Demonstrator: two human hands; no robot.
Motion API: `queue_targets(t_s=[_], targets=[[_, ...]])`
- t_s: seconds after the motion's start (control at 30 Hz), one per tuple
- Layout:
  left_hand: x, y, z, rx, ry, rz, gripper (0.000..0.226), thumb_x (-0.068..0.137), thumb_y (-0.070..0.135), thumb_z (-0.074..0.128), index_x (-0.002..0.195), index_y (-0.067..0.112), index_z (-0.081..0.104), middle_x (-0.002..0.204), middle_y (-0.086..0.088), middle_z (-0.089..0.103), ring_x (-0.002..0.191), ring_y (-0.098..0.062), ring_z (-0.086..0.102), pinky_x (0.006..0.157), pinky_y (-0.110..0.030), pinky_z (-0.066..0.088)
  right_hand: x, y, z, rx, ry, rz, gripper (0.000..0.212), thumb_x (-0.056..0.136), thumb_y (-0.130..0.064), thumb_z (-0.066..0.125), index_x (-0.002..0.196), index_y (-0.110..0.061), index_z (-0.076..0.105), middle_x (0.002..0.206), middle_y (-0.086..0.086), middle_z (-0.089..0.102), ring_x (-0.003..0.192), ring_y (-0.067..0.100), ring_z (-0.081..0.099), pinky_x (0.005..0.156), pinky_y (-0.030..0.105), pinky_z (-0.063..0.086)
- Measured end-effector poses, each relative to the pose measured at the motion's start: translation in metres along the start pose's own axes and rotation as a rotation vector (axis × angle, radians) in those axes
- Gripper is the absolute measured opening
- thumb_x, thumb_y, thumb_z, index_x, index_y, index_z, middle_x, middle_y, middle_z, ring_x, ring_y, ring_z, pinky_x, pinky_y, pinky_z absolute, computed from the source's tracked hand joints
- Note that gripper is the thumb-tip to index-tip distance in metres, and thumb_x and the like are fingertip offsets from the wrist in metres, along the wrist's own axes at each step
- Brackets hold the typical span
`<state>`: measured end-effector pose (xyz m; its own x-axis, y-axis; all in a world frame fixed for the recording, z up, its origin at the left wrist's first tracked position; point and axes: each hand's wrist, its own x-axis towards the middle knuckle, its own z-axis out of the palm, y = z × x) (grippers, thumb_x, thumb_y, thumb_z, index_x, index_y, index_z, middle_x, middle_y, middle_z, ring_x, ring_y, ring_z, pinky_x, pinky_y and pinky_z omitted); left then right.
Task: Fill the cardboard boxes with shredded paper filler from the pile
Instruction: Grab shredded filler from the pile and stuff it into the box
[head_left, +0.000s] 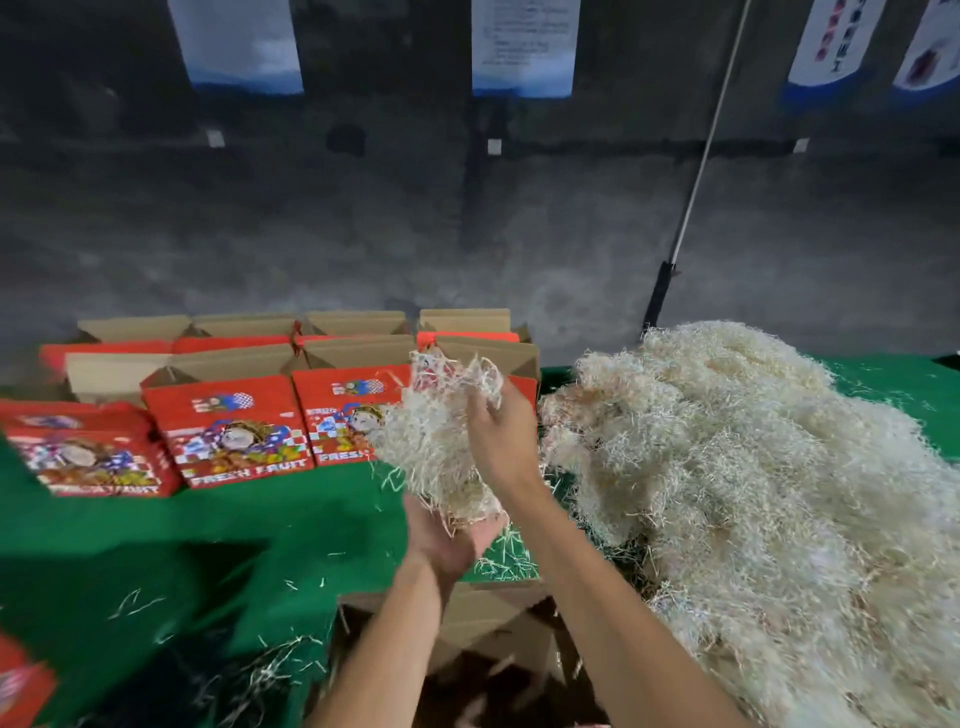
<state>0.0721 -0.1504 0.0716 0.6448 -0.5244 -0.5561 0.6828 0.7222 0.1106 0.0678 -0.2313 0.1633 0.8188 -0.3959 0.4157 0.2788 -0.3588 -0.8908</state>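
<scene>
Both forearms reach up from the bottom edge and meet above the open box (483, 618), a brown cardboard carton with its flaps spread, sitting at the near edge of the green table (218, 525). The left hand (449, 540) is turned palm up directly over that box, fingers loosely cupped beneath a clump of filler (431, 441) and carrying its weight from below. The right hand (496, 436) sits higher, back of the hand toward the camera, fingers curled into the top of the same clump and pinching strands that stick up past the knuckles. The clump is taller than it is wide, its long axis running roughly upright from the left palm to the right fingertips, with loose strands trailing off its left side. To the right of the open box, the pile (753, 478) of pale shredded paper spreads across the table and rises toward the far wall. Beyond and to the left of the open box stand the red boxes (228, 421), printed "FRESH FRUIT", in rows with their brown top flaps raised; how full they are probably cannot be judged from this angle. Stray strands lie on the cloth around the open box.
</scene>
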Motion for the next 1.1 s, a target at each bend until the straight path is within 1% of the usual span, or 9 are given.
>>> queue_targets(t_s=[0.1, 0.3, 0.37, 0.43, 0.57, 0.7, 0.87, 1.0, 1.1], targets=[[-0.031, 0.02, -0.003, -0.103, -0.046, 0.13, 0.066, 0.08, 0.054, 0.075, 0.124, 0.009, 0.056, 0.127, -0.033, 0.056, 0.103, -0.047, 0.067, 0.078, -0.056, 0.058, -0.017, 0.02, -0.013, 0.005, 0.133, 0.214, 0.037, 0.104, -0.028, 0.046, 0.138, -0.013, 0.046, 0.111, -0.008, 0.054, 0.096, 0.008, 0.051, 0.099, 0.037, 0.049], [-0.075, 0.029, -0.034, 0.19, -0.309, 0.156, 0.07, 0.074, 0.057, 0.081, 0.123, 0.009, 0.069, 0.128, -0.015, 0.064, 0.098, -0.029, 0.067, 0.084, -0.036, 0.056, -0.08, 0.051, -0.008, 0.107, -0.139, 0.371, 0.049, 0.099, -0.02, 0.044, 0.141, -0.045, 0.043, 0.115, -0.016, 0.066, 0.095, 0.007, 0.026, 0.095, 0.042, 0.05], [-0.081, 0.029, -0.046, 0.221, -0.363, 0.121, 0.076, 0.077, 0.06, 0.077, 0.132, 0.009, 0.063, 0.138, -0.016, 0.058, 0.114, -0.032, 0.062, 0.092, -0.041, 0.054, -0.101, 0.053, -0.003, 0.193, -0.212, 0.385, 0.038, 0.102, -0.028, 0.042, 0.137, -0.041, 0.053, 0.128, -0.008, 0.066, 0.113, 0.025, 0.065, 0.105, 0.048, 0.043], [-0.091, 0.025, -0.057, 0.236, -0.406, 0.049, 0.079, 0.083, 0.061, 0.069, 0.14, 0.008, 0.055, 0.144, -0.017, 0.052, 0.126, -0.034, 0.055, 0.103, -0.046, 0.048, -0.125, 0.043, 0.0, 0.324, -0.277, 0.408, 0.034, 0.104, -0.05, 0.039, 0.133, -0.044, 0.056, 0.134, -0.006, 0.063, 0.124, 0.02, 0.06, 0.109, 0.052, 0.04], [-0.102, 0.012, -0.089, 0.153, -0.242, 0.001, 0.065, 0.083, 0.042, 0.072, 0.128, -0.004, 0.062, 0.133, -0.028, 0.058, 0.104, -0.047, 0.065, 0.079, -0.052, 0.058, -0.172, 0.042, -0.003, 0.324, -0.251, 0.475, 0.044, 0.103, -0.054, 0.037, 0.144, -0.04, 0.046, 0.141, -0.011, 0.055, 0.138, 0.014, 0.045, 0.119, 0.046, 0.027], [-0.114, -0.004, -0.096, 0.446, -0.054, 0.018, 0.06, 0.072, 0.033, 0.089, 0.118, -0.001, 0.07, 0.125, -0.025, 0.064, 0.103, -0.041, 0.069, 0.078, -0.046, 0.06, -0.209, 0.064, -0.024, 0.165, -0.237, 0.558, 0.022, 0.105, -0.027, 0.043, 0.121, -0.033, 0.057, 0.112, -0.018, 0.056, 0.101, -0.013, 0.056, 0.093, 0.011, 0.045], [-0.125, -0.031, -0.121, 0.901, 0.121, 0.328, 0.086, 0.077, 0.062, 0.053, 0.15, 0.019, 0.034, 0.141, -0.003, 0.05, 0.131, -0.022, 0.047, 0.113, -0.044, 0.031, -0.217, 0.064, -0.034, 0.036, -0.221, 0.661, 0.026, 0.1, -0.01, 0.042, 0.086, -0.022, 0.06, 0.068, -0.001, 0.065, 0.054, 0.006, 0.06, 0.052, 0.015, 0.048], [-0.131, -0.042, -0.141, 1.104, 0.125, 0.451, 0.093, 0.075, 0.089, 0.037, 0.154, 0.041, 0.021, 0.139, 0.011, 0.048, 0.124, -0.015, 0.049, 0.103, -0.047, 0.042, -0.231, 0.072, -0.034, -0.149, -0.263, 0.613, 0.028, 0.096, 0.006, 0.046, 0.117, -0.011, 0.052, 0.105, 0.009, 0.064, 0.095, 0.02, 0.063, 0.09, 0.044, 0.053], [-0.128, -0.043, -0.142, 1.218, 0.086, 0.437, 0.11, 0.066, 0.098, 0.039, 0.155, 0.044, 0.003, 0.163, 0.013, 0.016, 0.149, -0.022, 0.021, 0.117, -0.06, 0.021, -0.242, 0.067, -0.028, -0.247, -0.313, 0.554, 0.024, 0.093, 0.003, 0.047, 0.113, -0.01, 0.047, 0.102, 0.01, 0.056, 0.089, 0.02, 0.059, 0.085, 0.053, 0.053]])
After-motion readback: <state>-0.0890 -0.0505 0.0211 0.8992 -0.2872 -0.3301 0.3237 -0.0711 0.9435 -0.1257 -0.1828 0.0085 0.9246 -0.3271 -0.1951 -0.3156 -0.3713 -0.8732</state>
